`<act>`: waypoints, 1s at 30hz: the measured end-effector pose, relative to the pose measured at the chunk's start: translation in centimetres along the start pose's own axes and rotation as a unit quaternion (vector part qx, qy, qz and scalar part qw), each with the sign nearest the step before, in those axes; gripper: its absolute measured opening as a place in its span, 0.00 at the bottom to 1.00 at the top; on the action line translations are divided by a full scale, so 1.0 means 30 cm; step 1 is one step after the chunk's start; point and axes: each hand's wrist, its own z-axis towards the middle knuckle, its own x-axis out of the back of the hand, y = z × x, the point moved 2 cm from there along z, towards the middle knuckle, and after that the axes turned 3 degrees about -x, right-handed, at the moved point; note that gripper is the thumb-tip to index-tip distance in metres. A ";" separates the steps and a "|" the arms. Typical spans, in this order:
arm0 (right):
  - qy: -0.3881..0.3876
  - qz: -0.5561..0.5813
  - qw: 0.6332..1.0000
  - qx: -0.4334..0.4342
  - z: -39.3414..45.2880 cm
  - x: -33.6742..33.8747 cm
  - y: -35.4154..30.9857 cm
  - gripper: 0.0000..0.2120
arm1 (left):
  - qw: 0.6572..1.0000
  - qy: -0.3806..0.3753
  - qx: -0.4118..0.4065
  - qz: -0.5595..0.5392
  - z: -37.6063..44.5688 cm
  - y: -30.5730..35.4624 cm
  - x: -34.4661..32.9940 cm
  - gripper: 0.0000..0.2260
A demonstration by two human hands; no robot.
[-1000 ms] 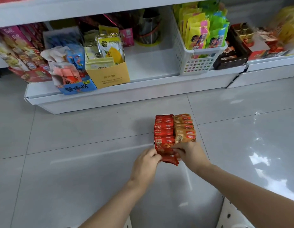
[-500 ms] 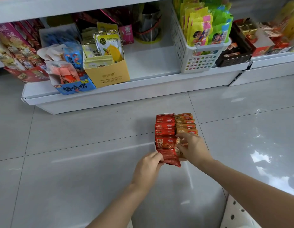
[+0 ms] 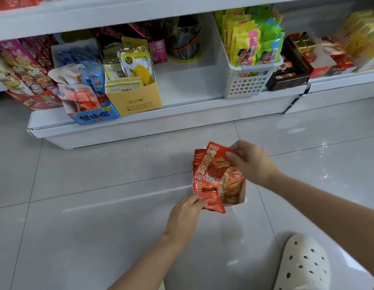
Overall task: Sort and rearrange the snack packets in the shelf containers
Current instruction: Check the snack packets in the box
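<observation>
Nearest to the camera, a cream perforated clog (image 3: 303, 266) is seen on the glossy grey floor tiles (image 3: 98, 227). Just beyond it, the left hand (image 3: 185, 216) is placed at the near end of a small white cardboard tray (image 3: 242, 197), which is standing on the floor, and a red foil packet (image 3: 213, 203) at the tray's near left corner is pinched by its fingers. The right hand (image 3: 252, 162) is held over the far end of the tray, and the top edge of a second, lifted red snack packet (image 3: 215, 164) is pinched between thumb and fingers. This packet is tilted and hangs down and to the left from the right hand, towards the red row. The long axis of the tray runs away from the person, with red packets on the left and orange-brown packets (image 3: 232, 187) on the right. It is judged that the right hand is the nearer one for setting the packet back among the red ones. The packets are thin, shiny and crinkled, so they may slip. Farther away, the white shelf (image 3: 181, 114) is seen with a yellow cardboard box (image 3: 135, 101), a blue box (image 3: 94, 119) and a white perforated plastic basket (image 3: 244, 84) of yellow and green sachets; a bare gap is left between box and basket.
</observation>
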 end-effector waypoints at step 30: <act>0.061 0.270 0.960 0.042 -0.548 0.639 -0.556 0.09 | 0.823 0.011 0.137 -0.551 -0.082 0.697 0.857 0.13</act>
